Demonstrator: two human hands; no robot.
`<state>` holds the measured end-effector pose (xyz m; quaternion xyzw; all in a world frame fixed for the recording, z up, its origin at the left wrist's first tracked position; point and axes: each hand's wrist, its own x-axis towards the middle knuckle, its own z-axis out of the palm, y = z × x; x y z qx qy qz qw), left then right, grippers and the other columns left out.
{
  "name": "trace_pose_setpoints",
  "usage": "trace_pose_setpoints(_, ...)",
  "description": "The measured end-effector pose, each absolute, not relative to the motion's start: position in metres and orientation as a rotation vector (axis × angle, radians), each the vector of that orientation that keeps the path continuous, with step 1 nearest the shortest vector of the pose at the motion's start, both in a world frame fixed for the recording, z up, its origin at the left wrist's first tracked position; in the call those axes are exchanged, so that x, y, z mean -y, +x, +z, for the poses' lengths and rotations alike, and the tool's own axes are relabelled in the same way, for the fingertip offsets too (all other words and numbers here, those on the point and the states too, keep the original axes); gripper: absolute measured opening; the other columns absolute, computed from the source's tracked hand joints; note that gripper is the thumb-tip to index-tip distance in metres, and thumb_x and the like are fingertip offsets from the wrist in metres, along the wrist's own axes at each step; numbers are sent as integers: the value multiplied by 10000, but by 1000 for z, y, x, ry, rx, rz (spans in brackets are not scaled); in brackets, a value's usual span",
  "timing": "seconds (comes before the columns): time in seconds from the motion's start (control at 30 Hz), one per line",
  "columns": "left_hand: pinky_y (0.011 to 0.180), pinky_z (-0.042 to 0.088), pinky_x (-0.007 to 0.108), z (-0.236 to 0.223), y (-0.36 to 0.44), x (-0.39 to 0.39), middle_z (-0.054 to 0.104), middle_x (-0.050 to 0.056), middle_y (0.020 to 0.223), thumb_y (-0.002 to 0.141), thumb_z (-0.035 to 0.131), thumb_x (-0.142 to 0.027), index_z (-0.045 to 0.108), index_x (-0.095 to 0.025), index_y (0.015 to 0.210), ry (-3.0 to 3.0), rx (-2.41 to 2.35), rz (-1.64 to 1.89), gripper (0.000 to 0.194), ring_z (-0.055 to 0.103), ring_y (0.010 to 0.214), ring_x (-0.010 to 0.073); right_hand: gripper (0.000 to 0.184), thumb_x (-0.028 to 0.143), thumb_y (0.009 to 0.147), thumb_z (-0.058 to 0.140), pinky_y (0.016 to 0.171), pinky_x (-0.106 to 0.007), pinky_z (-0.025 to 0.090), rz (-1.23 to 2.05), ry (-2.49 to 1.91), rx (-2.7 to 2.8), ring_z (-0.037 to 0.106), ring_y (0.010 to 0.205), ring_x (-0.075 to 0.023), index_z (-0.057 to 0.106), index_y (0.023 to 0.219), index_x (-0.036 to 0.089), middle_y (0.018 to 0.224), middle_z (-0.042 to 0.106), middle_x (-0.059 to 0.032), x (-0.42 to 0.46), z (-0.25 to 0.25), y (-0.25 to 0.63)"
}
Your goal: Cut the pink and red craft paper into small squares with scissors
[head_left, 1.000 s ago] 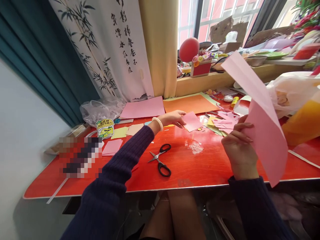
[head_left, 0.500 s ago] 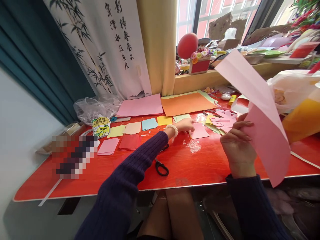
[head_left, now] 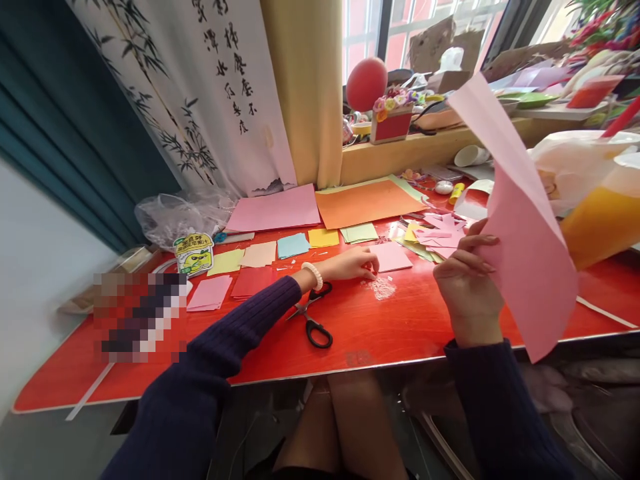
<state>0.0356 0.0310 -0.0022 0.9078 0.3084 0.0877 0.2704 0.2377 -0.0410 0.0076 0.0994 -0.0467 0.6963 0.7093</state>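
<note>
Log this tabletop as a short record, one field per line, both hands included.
left hand: left hand, fingers at the left edge of a pale pink square stack
right hand: right hand, holding up a curved pink sheet
scissors: black-handled scissors, blades apart, on the red table
other squares: include blue squares, yellow squares, red squares
back: orange sheet, flat
offcuts: mixed paper scraps, between the hands

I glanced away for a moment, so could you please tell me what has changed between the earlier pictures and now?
The left hand has drawn toward the body. The pink squares lie nearer the white scraps than at first; whether the fingers still touch them, I can't tell. The right hand still holds the large pink sheet, and the scissors stayed put.
</note>
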Motion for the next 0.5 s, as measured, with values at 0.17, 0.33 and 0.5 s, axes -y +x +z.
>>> trace_pose_setpoints(0.17, 779, 426, 287, -4, 41, -36, 506, 45, 874, 809, 550, -180, 564, -150, 757, 2428, -805, 237, 61, 490, 793, 133, 235, 101, 915, 298, 294, -192, 401, 1534, 221, 50, 471, 328, -78, 478, 856, 239, 644, 613, 41, 40, 6, 238)
trace_pose_setpoints(0.33, 756, 394, 290, 14, 37, -32, 512, 33, 789, 797, 512, -154, 514, -161, 677, 2394, -797, 181, 121, 474, 753, 138, 139, 141, 886, 378, 289, -187, 374, 1529, 241, 34, 456, 326, -67, 471, 859, 240, 665, 607, 39, 35, 4, 242)
trace_pose_setpoints(0.5, 691, 365, 281, 27, 27, -48, 481, 24, 785, 861, 435, -247, 457, -176, 719, 2364, -792, 291, 161, 429, 714, 132, 215, 128, 840, 413, 302, -195, 349, 1571, 380, -13, 423, 336, -72, 513, 979, 258, 684, 606, 36, 36, -1, 244)
